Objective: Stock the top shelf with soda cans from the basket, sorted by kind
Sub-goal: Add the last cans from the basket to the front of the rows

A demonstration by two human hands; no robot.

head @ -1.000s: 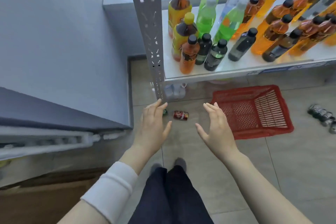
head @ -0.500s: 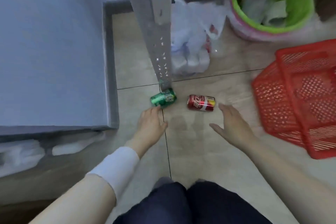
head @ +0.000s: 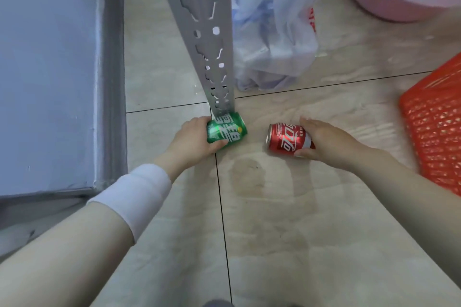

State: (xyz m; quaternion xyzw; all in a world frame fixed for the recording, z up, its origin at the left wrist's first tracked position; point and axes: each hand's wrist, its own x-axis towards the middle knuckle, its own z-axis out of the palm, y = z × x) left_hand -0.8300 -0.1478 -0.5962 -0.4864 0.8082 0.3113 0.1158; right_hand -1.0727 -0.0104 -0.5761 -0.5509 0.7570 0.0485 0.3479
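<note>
Now left hand (head: 192,139) clasps green can (head: 225,129) against shelf post (head: 207,32) foot; right hand (head: 326,142) clasps red can (head: 289,141) at its 3 o'clock. Risk: green can catching post on lift, slipping free.

Your left hand (head: 192,139) grips the green can (head: 227,129), which lies on its side touching the foot of the grey shelf post (head: 204,32). Your right hand (head: 326,142) curls round the red can (head: 289,139), also on its side, near the post's right. Farther right of the post sits the red basket (head: 436,132). Just behind the post slumps a plastic bag (head: 274,32).
</note>
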